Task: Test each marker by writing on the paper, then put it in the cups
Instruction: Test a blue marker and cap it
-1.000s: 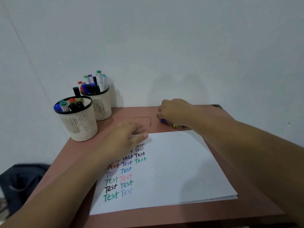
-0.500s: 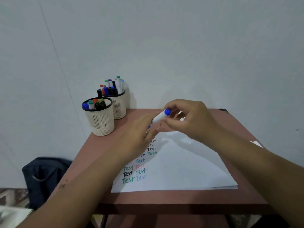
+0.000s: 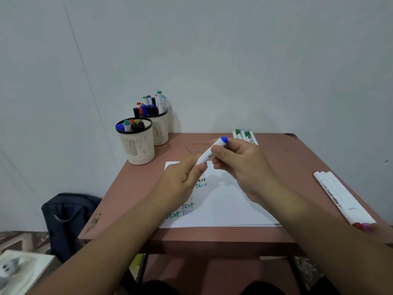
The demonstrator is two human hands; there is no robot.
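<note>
While both hands worked above the paper (image 3: pixel 229 201) in the head view, the right hand (image 3: pixel 242 165) gripped a white marker (image 3: pixel 209 153) with a blue end, tilted up and away, and the left hand (image 3: pixel 180 182) pinched its lower end, which the fingers hid. Rows of "Test" ran down the sheet's left side. Two mesh cups (image 3: pixel 139 145) full of markers stood at the table's (image 3: pixel 297 158) far left corner. Green-capped markers (image 3: pixel 244 135) lay at the far edge, and white markers (image 3: pixel 340 196) lay along the right edge. A dark bag (image 3: pixel 68 218) sat on the floor to the left.
</note>
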